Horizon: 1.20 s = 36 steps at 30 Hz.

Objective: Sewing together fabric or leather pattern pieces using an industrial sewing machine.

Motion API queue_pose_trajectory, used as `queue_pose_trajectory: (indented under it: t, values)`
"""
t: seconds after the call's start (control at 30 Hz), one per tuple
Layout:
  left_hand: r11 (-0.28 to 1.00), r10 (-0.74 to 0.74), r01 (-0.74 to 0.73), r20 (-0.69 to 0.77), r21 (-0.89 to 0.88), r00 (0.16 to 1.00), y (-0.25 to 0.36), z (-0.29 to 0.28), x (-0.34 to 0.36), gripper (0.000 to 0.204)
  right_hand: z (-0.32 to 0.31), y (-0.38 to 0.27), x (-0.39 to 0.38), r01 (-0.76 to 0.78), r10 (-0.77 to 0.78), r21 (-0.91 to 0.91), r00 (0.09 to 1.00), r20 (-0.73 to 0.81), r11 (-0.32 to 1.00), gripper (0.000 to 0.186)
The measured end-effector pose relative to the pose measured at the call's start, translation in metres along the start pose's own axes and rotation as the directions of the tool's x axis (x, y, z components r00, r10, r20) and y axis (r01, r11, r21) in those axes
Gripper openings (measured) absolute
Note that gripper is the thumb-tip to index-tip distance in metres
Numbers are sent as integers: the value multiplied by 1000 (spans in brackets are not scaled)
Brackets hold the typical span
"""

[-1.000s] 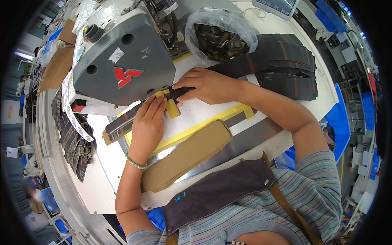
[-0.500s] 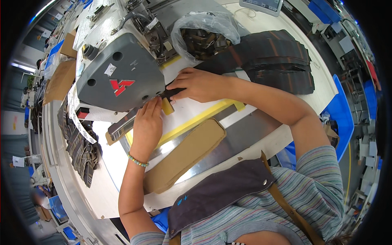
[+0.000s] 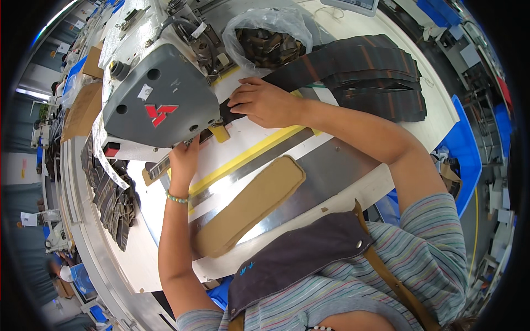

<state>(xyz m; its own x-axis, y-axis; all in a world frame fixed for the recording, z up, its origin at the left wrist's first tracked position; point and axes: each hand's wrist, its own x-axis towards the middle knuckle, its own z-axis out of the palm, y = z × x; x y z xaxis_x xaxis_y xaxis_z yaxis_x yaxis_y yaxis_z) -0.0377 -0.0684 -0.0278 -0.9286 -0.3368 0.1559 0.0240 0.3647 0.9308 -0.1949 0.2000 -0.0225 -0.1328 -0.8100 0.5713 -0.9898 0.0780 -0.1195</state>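
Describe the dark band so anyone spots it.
Find the grey machine head. To its right, past the clear bag, a dark band lies in layers, one stretching to the right hand. Its broad, orange-striped layers differ from the bag's jumbled pieces.

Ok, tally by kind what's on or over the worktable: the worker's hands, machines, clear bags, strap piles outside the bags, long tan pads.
Hands: 2 (left hand, right hand)
Machine: 1
Clear bag: 1
Strap piles: 2 (left pile, right pile)
Long tan pad: 1
Total: 7
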Motion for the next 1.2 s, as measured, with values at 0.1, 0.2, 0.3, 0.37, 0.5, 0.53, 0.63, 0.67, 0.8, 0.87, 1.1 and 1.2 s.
queue_pose_trajectory:
  t: [0.1, 0.2, 0.3, 0.37, 0.5, 0.53, 0.63, 0.67, 0.8, 0.87, 1.1, 1.2]
  values:
    - [936, -29, 20, 20, 350, 999, 8, 3, 10, 28, 1, -1, -1, 69, -69, -55, 998, -4, 996, 27]
    - [967, 160, -154, -13, 202, 987, 2, 13, 13, 26, 2, -3, 0, 98, -101, -58, 994, -42, 994, 23]
    - [983, -44, 52, -45, 176, 998, 3, 18, 16, 26, 2, -5, 1, 180, -183, -41, 980, -80, 983, 22]
    - [978, 27, -17, -48, 207, 998, 5, 18, 13, 25, 1, -6, 1, 219, -217, 16, 973, -74, 976, 22]
    - [966, -3, 26, -89, 259, 996, 8, 15, 4, 21, -4, -15, 2, 250, -248, 48, 968, -36, 967, 27]
    - [965, -7, 30, -90, 259, 996, 9, 14, -1, 21, -6, -22, -2, 261, -263, 107, 965, 8, 959, 30]
    - [979, -140, 136, 14, 155, 990, 27, 17, -18, 19, -10, -32, -17, 271, -286, 159, 955, 76, 949, 42]
    - [976, -119, 107, 56, 188, 991, 30, 17, -22, 20, -9, -39, -20, 135, -145, 107, 985, 93, 985, 46]
    - [978, -128, 120, 40, 172, 991, 37, 28, -36, 20, -8, -47, -27, -178, 183, -63, 978, 96, 982, 55]
    - [977, -156, 153, 5, 151, 988, 33, 29, -37, 20, -9, -43, -24, -243, 243, -105, 970, -12, 964, 42]
    - [942, -42, 59, -58, 331, 997, 44, 46, -34, 23, -2, -39, -22, 48, -53, 62, 997, 65, 997, 33]
    - [944, -3, 26, -71, 328, 997, 34, 47, -33, 24, -6, -39, -21, -3, -8, 62, 984, 177, 998, 35]
